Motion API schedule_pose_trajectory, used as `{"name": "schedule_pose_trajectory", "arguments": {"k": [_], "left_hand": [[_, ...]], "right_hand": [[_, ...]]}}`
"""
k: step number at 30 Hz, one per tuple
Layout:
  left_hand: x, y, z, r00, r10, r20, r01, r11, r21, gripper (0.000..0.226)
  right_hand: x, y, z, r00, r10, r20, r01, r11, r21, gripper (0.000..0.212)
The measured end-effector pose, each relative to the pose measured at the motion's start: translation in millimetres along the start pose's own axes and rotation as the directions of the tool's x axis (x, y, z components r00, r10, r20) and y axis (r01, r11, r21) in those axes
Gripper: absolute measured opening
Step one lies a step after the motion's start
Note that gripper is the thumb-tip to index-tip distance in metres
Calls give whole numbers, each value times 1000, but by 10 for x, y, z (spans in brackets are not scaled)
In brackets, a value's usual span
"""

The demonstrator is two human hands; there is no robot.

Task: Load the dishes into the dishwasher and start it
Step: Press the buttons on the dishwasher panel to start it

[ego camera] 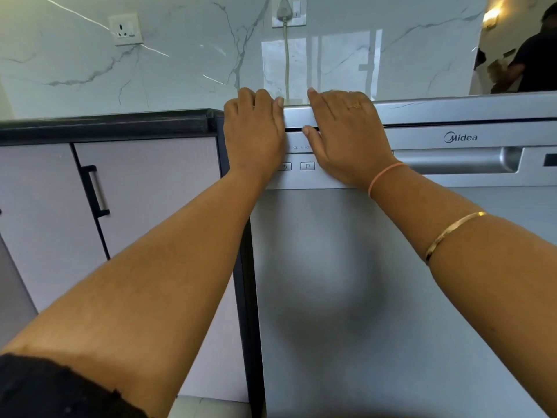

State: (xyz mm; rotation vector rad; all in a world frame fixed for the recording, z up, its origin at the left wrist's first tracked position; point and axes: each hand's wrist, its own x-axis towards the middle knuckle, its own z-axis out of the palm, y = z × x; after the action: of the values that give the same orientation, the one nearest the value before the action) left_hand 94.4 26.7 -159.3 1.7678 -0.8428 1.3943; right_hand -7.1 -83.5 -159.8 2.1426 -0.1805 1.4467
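dishwasher (331, 297): silver, right of the cabinet, against the marble wall; door upright, thin dark seam between door and dishwasher top.
left grip (253, 137): on the dishwasher's top left corner, fingers curled over the top edge, clamped on it; palm covers the left end of the control strip.
right grip (346, 137): just right of the left grip, not touching it. Fingers apart and fairly straight, laid flat across the dishwasher top; thumb tip at the seam.
power button (284, 166): on the dishwasher front between the two grips, partly hidden by the left one.
P button (307, 166): just right of the power button, in full view.
handle (458, 159): recessed, on the dishwasher front right of the right grip, under the logo (460, 137).
right arm: ring (355, 106), pink band (382, 176) at the wrist, gold bangle (452, 233) on the forearm.
cabinet (144, 188): pale doors, dark bar pull, touching the dishwasher's left side; black worktop (105, 125) on top.
plug (284, 9): in a wall socket above the dishwasher, cord (286, 64) drops behind it.
spare socket (125, 29): on the wall, up and left of the dishwasher.
person (533, 55): dark shirt, beyond the wall's right end, up and right of the dishwasher.
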Motion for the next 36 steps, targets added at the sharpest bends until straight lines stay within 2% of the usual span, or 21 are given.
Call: {"name": "schedule_pose_trajectory", "arguments": {"k": [2,8,13,16,18,21,24,26,29,32,34,36], "left_hand": [[26,11,32,1000,-17,-12,16,998,-55,43],[8,5,100,994,-110,-19,104,976,-189,24],[-1,20,135,986,-150,-75,128,960,-250,24],[36,55,128,979,-189,-76,161,946,-282,26],[32,56,85,982,-184,-50,161,942,-294,29],[80,84,-42,983,-172,65,183,938,-293,28],[93,156,-217,973,-157,168,200,940,-277,20],[109,193,-303,952,-146,270,206,956,-209,20],[154,219,-450,860,-140,491,186,981,-47,33],[342,269,-639,732,-120,671,126,991,40,40],[542,336,-741,594,-157,789,156,985,78,41],[751,408,-803,421,-205,884,174,974,143,44]], "right_hand": [[106,-23,36,996,83,8,-84,996,18,54],[136,-199,264,929,259,-264,-270,963,-5,36],[154,-218,297,895,307,-324,-289,952,101,34],[153,-187,240,908,323,-267,-285,943,170,32],[130,-183,158,928,326,-181,-289,936,202,32],[168,-138,7,949,316,-2,-307,924,227,29],[195,-122,-135,948,300,107,-317,922,223,23],[233,-97,-214,937,307,169,-343,902,263,17],[294,-64,-316,919,283,274,-357,892,276,12],[418,16,-499,871,235,433,-385,872,301,23],[525,79,-625,821,208,531,-413,859,303,25],[658,160,-726,754,152,639,-437,843,315,13]]}}
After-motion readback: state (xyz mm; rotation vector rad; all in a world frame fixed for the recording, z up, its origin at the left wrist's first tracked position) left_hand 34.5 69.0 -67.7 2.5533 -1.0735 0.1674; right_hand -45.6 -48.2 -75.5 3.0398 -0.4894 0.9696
